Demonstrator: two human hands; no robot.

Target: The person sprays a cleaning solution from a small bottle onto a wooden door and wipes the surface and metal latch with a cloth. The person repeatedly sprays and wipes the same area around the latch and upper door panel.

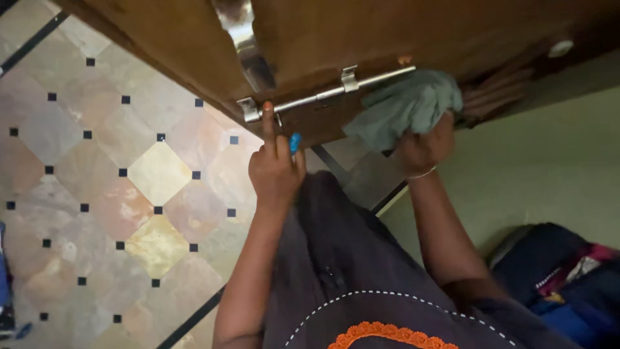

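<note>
My right hand (423,147) grips a crumpled grey-green cloth (403,106) against the brown wooden door (361,32), by the steel sliding bolt (323,97). Left hand (276,171) mostly curled, index finger touching bolt's end.

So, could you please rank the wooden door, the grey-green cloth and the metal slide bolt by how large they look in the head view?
1. wooden door: spans most of the top.
2. grey-green cloth, bunched in the right hand.
3. metal slide bolt: long but thin, so smallest in area; the left hand touches its end.
</note>
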